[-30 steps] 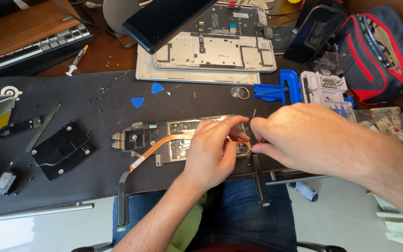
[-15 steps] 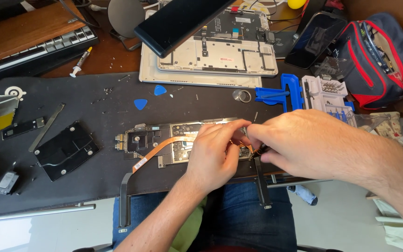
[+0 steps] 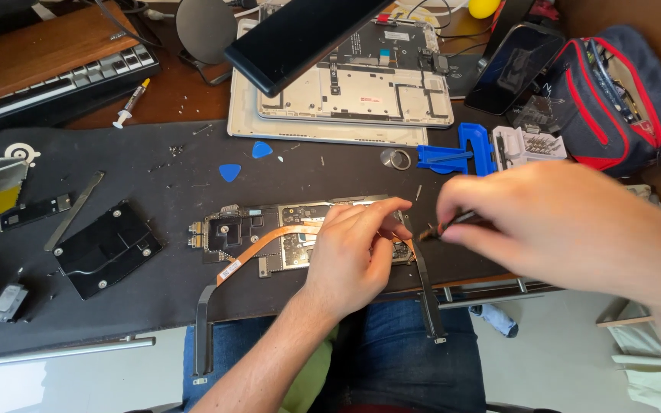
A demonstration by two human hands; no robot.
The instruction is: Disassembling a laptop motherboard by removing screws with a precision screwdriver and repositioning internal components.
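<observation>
A laptop circuit board [image 3: 252, 229] with a copper heat pipe [image 3: 265, 243] lies on the dark work mat [image 3: 162, 164]. My left hand [image 3: 353, 256] rests on the board's right part, fingers pressing it down. My right hand [image 3: 552, 226] hovers just right of the board and grips a thin dark tool [image 3: 441, 228], probably a screwdriver, whose tip points left towards the board's right edge. Two black arms of the heat-pipe assembly [image 3: 203, 329] hang over the table's front edge.
An opened laptop shell [image 3: 346, 92] with a dark panel [image 3: 300, 30] lies at the back. Blue picks [image 3: 229, 172], a blue plastic tool [image 3: 460, 153], a bit set [image 3: 525, 145], a phone [image 3: 516, 65] and a red-trimmed bag [image 3: 621, 95] sit right. A black plate [image 3: 105, 248] and small parts lie left.
My right hand has pulled away to the right from the board with the tool. My left hand stays on the board. The view has shifted slightly.
</observation>
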